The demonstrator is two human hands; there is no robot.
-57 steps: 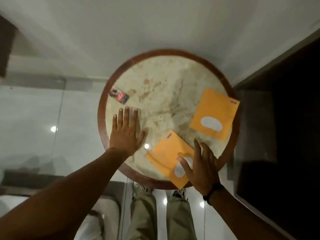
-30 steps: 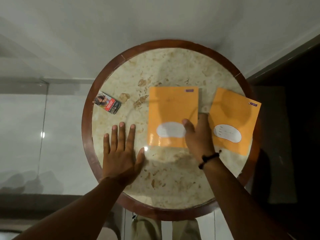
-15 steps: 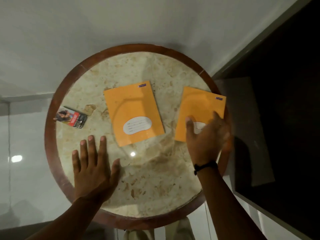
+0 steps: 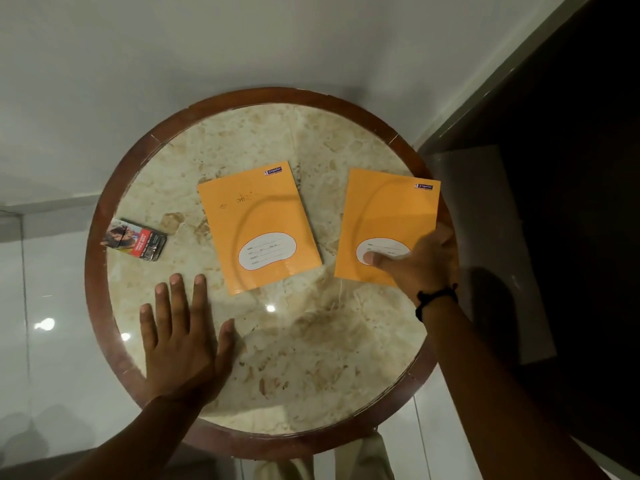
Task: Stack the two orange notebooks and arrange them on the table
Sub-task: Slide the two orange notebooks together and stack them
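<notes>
Two orange notebooks lie apart on the round marble table (image 4: 304,358). The first orange notebook (image 4: 256,216) rests flat near the middle, slightly tilted, white label toward me. The second orange notebook (image 4: 384,216) lies at the right rim. My right hand (image 4: 419,261) grips its near right corner, thumb on the white label and fingers at the edge. My left hand (image 4: 183,337) lies flat on the marble at the near left, fingers spread, holding nothing.
A small red and dark pack (image 4: 135,239) lies at the table's left side. The table has a brown wooden rim (image 4: 100,209). A white wall stands behind, a dark area to the right, and glossy floor lies to the left.
My right hand slid the first notebook from the near edge to the middle, let it go, then moved right and took hold of the second notebook's corner. My left hand stayed flat.
</notes>
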